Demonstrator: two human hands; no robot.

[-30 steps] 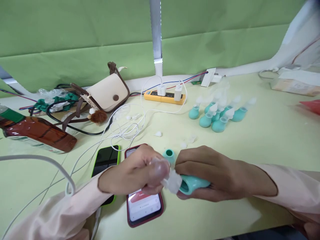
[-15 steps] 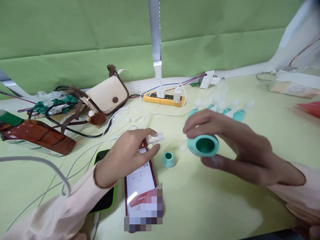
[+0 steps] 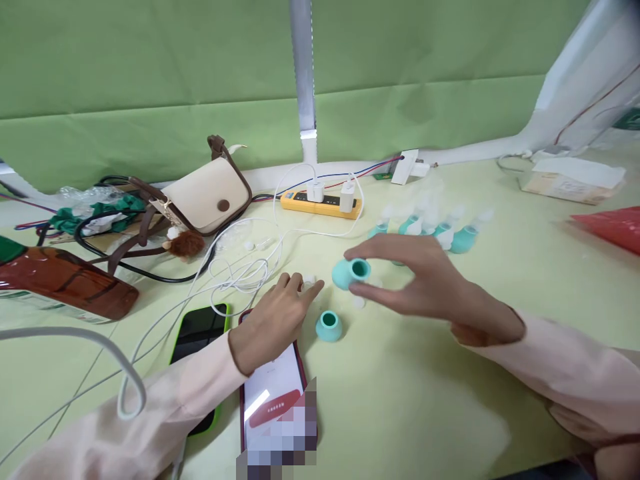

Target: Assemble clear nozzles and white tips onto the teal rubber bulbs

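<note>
In my right hand (image 3: 420,273) is a teal rubber bulb (image 3: 343,275), pinched between thumb and fingers, its round opening facing right and toward me. My left hand (image 3: 275,320) is low over the table, and a short clear plastic tube (image 3: 309,281) shows between its thumb and index finger, partly hidden. A second teal bulb (image 3: 329,327) stands upright on the table between the hands, opening up. Close to the right hand's thumb lies a small white cap (image 3: 359,303). Beyond that hand are several teal bulbs with clear tops (image 3: 464,239).
Under my left forearm are a red-cased phone (image 3: 275,393) and a green-cased phone (image 3: 203,333). White cables (image 3: 245,273) loop behind them. Farther back are a yellow power strip (image 3: 320,205) and a cream handbag (image 3: 205,193). An amber bottle (image 3: 70,280) lies left; a red packet (image 3: 613,227) is right.
My left hand has lowered toward the table with the clear tube. My right hand has moved left and turned the bulb, so its opening points more sideways. The view has shifted slightly.
</note>
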